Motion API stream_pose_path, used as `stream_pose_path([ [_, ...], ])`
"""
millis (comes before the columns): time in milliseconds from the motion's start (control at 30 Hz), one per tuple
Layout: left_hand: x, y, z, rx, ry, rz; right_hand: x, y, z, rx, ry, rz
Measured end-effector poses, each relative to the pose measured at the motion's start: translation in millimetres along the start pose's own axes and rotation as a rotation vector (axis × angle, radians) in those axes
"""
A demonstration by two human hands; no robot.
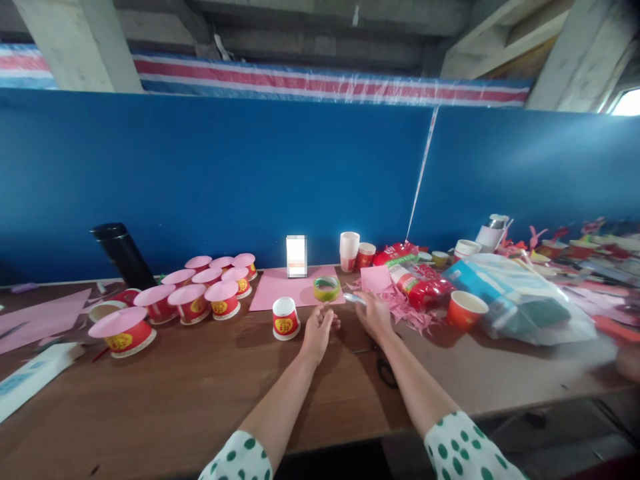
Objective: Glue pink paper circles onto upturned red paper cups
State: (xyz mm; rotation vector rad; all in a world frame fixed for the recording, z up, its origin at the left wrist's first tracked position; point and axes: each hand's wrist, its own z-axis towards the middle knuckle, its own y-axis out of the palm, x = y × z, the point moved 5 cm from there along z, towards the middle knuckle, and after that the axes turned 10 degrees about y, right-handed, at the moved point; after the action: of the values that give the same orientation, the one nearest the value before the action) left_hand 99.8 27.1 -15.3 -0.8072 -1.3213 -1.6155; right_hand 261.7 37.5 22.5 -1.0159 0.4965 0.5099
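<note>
My left hand [318, 329] lies on the brown table [200, 393], fingers stretched toward a green-and-yellow tape roll [327, 288] just beyond the fingertips; it holds nothing. My right hand [373, 313] is beside it, fingers closed round a small pale blue object [353, 298] that sticks out to the left. An upturned red paper cup [285, 318] stands left of my left hand. The tape roll rests on a pink paper sheet [287, 291]. Pink paper shreds [407, 312] and a pink square of paper [376, 279] lie beside my right hand.
Several upturned red cups with pink paper discs [190, 303] crowd the left, by a black flask [123, 255]. A stack of white cups [349, 249], a red packet [417, 281], an open red cup [465, 310] and a plastic bag [525, 300] sit to the right. A blue partition [225, 173] backs the table.
</note>
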Motion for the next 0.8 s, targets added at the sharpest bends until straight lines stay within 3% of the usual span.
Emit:
stream_pose_path([
  [267, 5.3, 6.9, -4.7, -0.069, 0.030, 0.068, 4.0, -0.2, -2.3, 0.045, -0.035, -0.256],
  [567, 25.6, 24.8, -16.0, -0.108, 0.149, 0.135, -7.9, -8.3, -1.4, 0.141, -0.101, -0.246],
  [700, 36.7, 48.0, -27.7, -0.259, 0.130, 0.176, -5.9, -10.3, -2.1, 0.166, -0.111, -0.222],
  [800, 53.3, 54.3, -40.1, -0.414, 0.170, 0.323, -2.1, -10.6, -2.8, 0.173, -0.105, -0.212],
])
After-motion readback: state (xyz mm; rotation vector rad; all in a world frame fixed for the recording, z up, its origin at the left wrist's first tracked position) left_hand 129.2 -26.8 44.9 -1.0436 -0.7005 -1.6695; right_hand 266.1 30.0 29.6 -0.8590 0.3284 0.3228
